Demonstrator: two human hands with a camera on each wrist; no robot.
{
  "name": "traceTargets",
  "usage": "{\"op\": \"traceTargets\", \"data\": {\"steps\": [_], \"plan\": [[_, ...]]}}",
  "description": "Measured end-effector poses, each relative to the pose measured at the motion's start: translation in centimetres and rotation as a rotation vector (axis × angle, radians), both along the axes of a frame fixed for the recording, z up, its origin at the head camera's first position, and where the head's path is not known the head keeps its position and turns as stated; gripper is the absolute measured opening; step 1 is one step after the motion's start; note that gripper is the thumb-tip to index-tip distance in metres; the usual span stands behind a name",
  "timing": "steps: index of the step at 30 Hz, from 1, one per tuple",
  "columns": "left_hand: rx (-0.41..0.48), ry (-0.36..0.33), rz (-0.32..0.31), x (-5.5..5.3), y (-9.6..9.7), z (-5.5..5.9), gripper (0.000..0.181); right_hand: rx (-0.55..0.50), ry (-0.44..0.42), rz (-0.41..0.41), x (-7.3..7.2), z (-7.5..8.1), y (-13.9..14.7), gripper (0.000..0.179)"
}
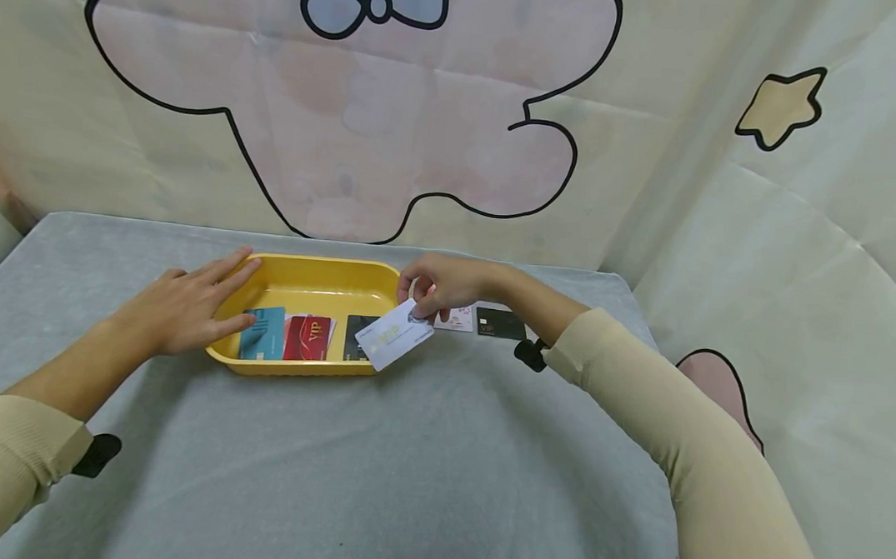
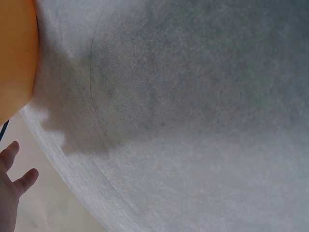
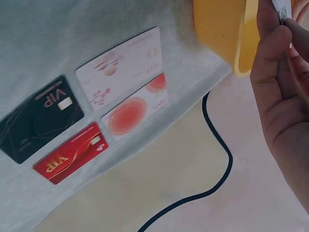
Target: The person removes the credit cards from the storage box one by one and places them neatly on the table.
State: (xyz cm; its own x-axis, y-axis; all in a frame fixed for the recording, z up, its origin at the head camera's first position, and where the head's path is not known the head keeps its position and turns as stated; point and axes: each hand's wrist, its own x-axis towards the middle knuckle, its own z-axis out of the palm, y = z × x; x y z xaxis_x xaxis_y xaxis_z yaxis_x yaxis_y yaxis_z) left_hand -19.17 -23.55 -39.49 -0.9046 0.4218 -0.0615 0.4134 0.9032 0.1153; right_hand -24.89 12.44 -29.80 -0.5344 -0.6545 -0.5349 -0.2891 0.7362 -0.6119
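The right hand [image 1: 451,281] is holding a white card [image 1: 395,335], with its thumb and fingers pinching the top right end, so that grip is closed on the card. The card is hanging at a slant by the front right corner of the yellow tray [image 1: 305,372]. I can't tell if it is touching the rim. The left hand [image 1: 192,302] is spreading its fingers apart at the left end of the tray, and its grip is holding nothing.

Inside the tray, a blue card [image 1: 263,334] is lying next to a red card [image 1: 308,338], and a dark card [image 1: 358,334] is lying on the right. More cards are lying flat on the gray surface [image 1: 410,461], to the right of the tray: a black card [image 3: 42,120], a wavy red card [image 3: 71,152], a flower card [image 3: 120,63] and a circle card [image 3: 135,107].

The white card is looking thin, light and stiff, like plastic. It probably won't break easily, but its smooth face may be slippery and could swing around in a corner pinch. Holding the middle of a short edge, thumb on one side and fingers on the other, should be steadier.
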Motion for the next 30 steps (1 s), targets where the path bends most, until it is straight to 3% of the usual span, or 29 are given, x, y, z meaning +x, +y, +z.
{"op": "traceTargets", "data": {"steps": [12, 19, 30], "plan": [[-0.001, -0.001, 0.001, 0.0, 0.1, 0.1, 0.087, -0.066, -0.068, -0.075, 0.3, -0.1, 3.1, 0.012], [-0.004, -0.006, 0.002, 0.0, 0.0, 0.1, 0.088, -0.081, -0.096, -0.078, 0.1, -0.5, 5.2, 0.01], [-0.009, -0.004, 0.002, 0.1, 0.1, 0.1, 0.088, -0.003, -0.137, -0.157, 0.4, -2.0, 7.7, 0.017]]}}
